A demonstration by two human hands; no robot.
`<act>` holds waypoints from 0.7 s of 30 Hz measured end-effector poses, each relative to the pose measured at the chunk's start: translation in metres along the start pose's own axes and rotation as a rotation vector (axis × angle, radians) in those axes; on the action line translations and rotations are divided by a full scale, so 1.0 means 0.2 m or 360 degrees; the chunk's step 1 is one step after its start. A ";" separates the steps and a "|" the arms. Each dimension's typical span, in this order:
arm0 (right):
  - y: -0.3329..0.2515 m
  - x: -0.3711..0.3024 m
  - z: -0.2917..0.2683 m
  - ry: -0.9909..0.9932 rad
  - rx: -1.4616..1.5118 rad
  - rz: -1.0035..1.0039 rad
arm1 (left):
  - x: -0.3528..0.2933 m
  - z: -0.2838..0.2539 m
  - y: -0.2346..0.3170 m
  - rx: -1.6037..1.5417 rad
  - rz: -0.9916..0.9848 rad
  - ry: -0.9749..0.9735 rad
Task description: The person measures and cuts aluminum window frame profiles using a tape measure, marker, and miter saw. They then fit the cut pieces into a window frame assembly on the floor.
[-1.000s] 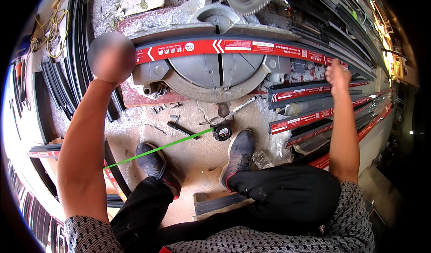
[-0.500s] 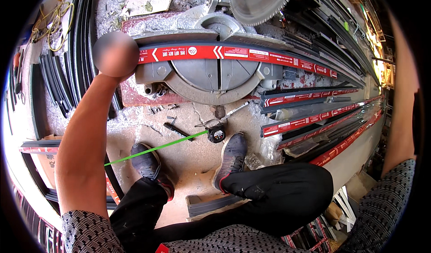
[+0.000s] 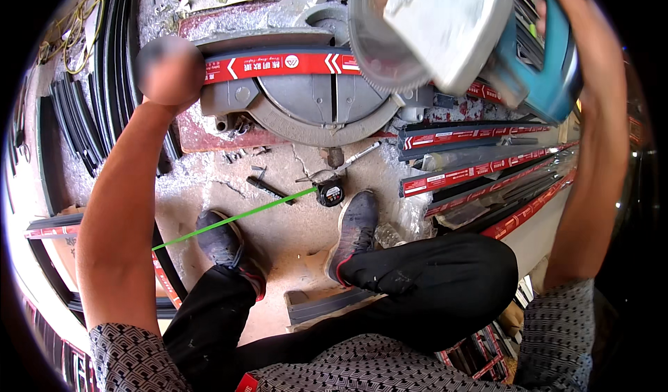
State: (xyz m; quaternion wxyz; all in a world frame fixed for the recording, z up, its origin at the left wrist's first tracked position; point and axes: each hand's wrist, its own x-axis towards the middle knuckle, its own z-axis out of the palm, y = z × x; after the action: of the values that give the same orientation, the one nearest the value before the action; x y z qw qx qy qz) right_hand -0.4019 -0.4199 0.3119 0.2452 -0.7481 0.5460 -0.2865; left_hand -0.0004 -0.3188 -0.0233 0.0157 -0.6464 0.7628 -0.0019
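A long dark metal profile (image 3: pixel 250 65) with a red printed film lies across the grey mitre saw's base (image 3: pixel 296 99), against its fence. My left hand (image 3: pixel 170 70) is closed on the profile near its left part; its fingers are largely blurred. At the upper right, my right hand (image 3: pixel 572 2) grips the teal saw handle (image 3: pixel 554 44), some fingertips showing on its left side. The saw head with its pale blade guard (image 3: pixel 452 26) hangs over the profile. Its toothed blade (image 3: pixel 390 54) covers the profile right of the base's slot.
A tape measure (image 3: pixel 330 193) lies on the floor with its green blade (image 3: pixel 236 218) pulled out leftward. Next to it are a black marker-like stick (image 3: pixel 270 189) and a pale pen-like tool (image 3: pixel 360 157). Red-filmed profiles (image 3: pixel 473 179) lie right, dark strips (image 3: pixel 75 124) left.
My right hand has come in from the right edge onto the handle. The saw head has come down and toward me over the profile. My left hand stays on the profile.
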 end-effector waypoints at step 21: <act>0.22 -0.71 0.32 0.0405 0.0434 0.0008 | -0.01 0.05 -0.04 -0.0024 -0.0075 -0.0056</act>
State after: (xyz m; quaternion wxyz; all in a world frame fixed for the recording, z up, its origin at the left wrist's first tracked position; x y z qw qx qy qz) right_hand -0.4220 -0.2936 0.2133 0.2740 -0.6642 0.5306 -0.4496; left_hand 0.0082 -0.3171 -0.0321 0.0242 -0.6642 0.7470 0.0147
